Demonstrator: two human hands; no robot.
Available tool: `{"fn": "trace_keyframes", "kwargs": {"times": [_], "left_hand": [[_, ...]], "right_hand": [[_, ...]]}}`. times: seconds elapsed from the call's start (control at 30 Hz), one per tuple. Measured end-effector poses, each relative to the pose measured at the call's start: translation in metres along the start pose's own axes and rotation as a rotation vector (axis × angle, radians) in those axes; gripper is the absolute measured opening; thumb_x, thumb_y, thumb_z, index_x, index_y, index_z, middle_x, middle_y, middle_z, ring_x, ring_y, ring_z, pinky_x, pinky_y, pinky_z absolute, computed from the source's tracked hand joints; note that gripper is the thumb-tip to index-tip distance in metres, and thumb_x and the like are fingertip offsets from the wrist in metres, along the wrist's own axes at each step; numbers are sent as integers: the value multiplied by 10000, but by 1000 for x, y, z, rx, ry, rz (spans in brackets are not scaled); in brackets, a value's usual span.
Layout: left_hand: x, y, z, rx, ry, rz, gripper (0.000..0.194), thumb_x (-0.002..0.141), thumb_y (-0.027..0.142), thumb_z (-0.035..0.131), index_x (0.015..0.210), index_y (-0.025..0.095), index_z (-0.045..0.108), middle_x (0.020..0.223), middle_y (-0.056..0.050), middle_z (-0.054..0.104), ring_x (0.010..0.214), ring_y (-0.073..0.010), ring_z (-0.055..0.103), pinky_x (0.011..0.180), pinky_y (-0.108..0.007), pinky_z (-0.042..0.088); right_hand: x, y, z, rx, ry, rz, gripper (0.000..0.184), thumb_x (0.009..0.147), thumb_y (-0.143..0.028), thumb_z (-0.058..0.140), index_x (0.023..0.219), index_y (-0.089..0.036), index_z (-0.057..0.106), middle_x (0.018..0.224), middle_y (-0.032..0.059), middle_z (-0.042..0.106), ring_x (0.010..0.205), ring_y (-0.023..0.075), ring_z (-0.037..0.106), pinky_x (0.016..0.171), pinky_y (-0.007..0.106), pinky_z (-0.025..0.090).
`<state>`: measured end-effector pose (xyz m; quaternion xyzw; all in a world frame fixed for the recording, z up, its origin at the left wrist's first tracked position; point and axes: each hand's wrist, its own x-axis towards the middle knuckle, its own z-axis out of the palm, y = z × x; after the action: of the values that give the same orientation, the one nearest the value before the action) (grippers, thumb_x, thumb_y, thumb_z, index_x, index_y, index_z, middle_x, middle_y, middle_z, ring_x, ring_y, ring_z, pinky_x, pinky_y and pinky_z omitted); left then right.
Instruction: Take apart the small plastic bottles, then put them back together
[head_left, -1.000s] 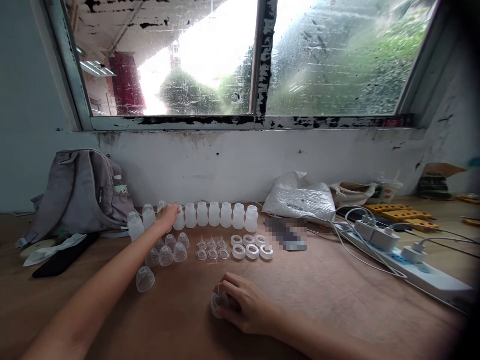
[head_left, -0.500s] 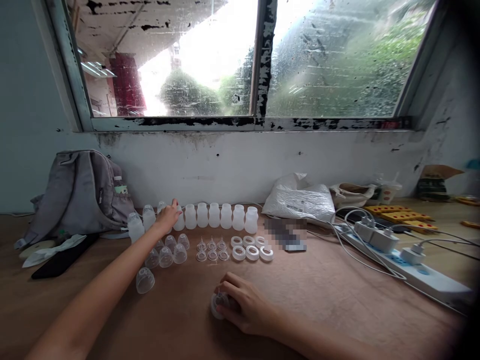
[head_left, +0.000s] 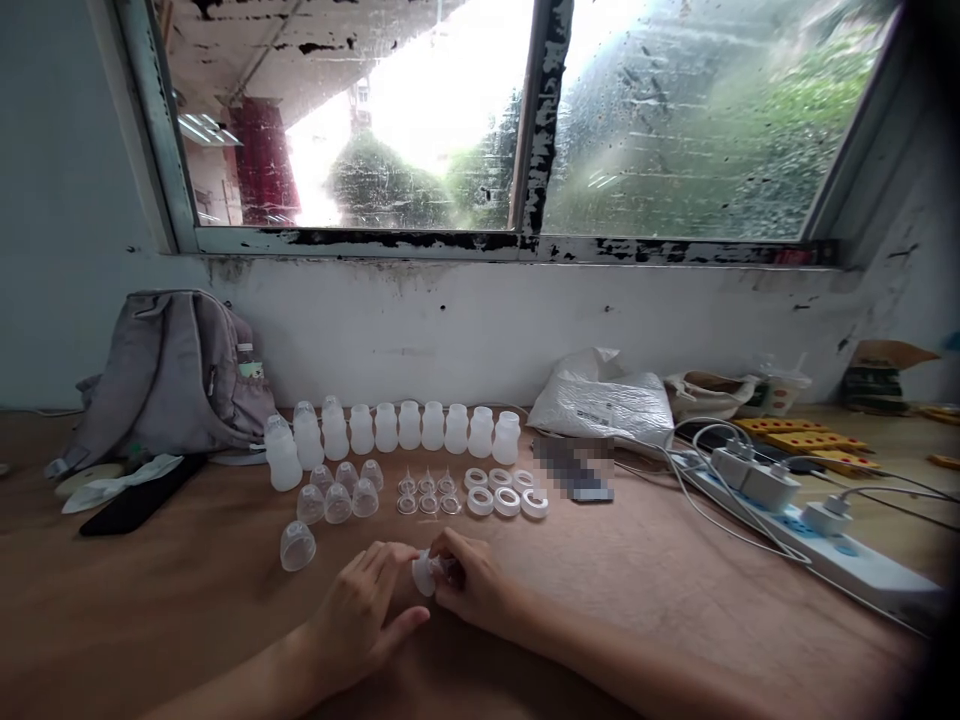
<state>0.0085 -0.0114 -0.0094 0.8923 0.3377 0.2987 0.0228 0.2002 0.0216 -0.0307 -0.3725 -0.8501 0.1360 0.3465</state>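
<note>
My right hand (head_left: 476,585) pinches a baby bottle nipple in a white collar ring (head_left: 424,573), tipped on its side just above the table. Beside it is my left hand (head_left: 364,605), its thumb spread away and its fingers extended, the fingertips at the ring's edge; whether they touch it I cannot tell. Beyond my hands lie several clear domed caps (head_left: 337,503), several clear nipples (head_left: 427,503) and several white collar rings (head_left: 507,501). One cap (head_left: 298,546) lies apart, nearer to me. Frosted bottles (head_left: 409,427) stand in a row behind, and the leftmost bottles (head_left: 282,455) have clear caps on.
A grey backpack (head_left: 176,375) leans at the wall on the left, with a black flat object (head_left: 142,500) before it. To the right are a silver bag (head_left: 600,395), a partly blurred phone (head_left: 592,493), and a white power strip (head_left: 832,555) with plugs and loose cables.
My left hand has come back from the bottle row to beside my right hand. My right hand has moved slightly away from me and turned the nipple and ring sideways. The view has shifted a little.
</note>
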Motion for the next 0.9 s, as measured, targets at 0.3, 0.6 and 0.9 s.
{"fn": "trace_keyframes", "kwargs": {"times": [0.3,0.6,0.9], "left_hand": [[3,-22,-6,-86,22,-163,226,782,249,481,1000,200,455,947,-59,549,866,-197,539,771,-331,453],[1,-33,-4,-252,111,-439,239,781,339,480,977,210,433,970,-55,525,894,-196,514,804,-340,416],[3,-42,2,-526,233,-693,350,781,422,465,1058,226,380,1026,-48,515,797,-158,528,735,-296,412]], "right_hand": [[36,-19,14,181,-5,-44,225,591,-53,451,771,-188,459,675,-25,510,591,100,454,548,192,347],[47,1,13,350,126,326,119,678,-148,498,792,-178,511,598,-46,457,567,102,429,546,211,346],[52,23,23,369,18,372,270,653,-191,589,917,-140,614,611,-27,499,564,96,458,530,203,351]]}}
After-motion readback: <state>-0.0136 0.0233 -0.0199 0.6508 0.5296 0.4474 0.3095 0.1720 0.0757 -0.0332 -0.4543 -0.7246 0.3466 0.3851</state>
